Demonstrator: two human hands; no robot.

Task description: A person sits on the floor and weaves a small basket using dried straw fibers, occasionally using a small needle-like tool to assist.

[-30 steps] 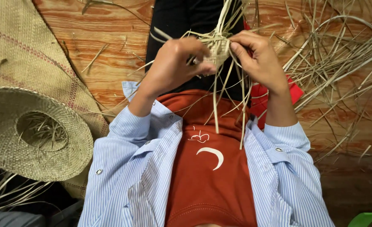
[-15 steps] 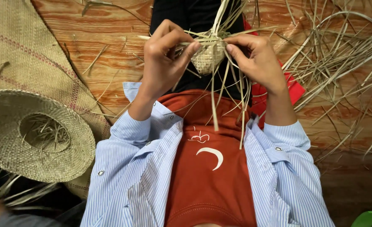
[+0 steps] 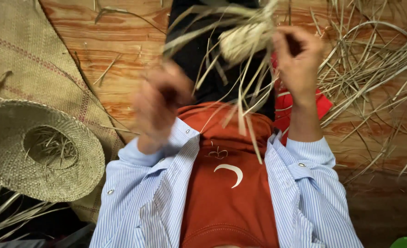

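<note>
Small woven knot (image 3: 245, 40) of straw sits pinched in right hand (image 3: 297, 64), held up over the lap — loose strands hang unwoven. Left hand (image 3: 162, 103) blurred, apart; grip unreadable. Weave barely begun; finished hat (image 3: 38, 149) lies beside.

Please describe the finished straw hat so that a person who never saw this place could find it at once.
Look at the wooden floor, then its left edge, where a flat woven mat lies. The straw hat rests on the mat's lower part, crown down, with loose strands inside. It is the only round, brimmed thing.
</note>
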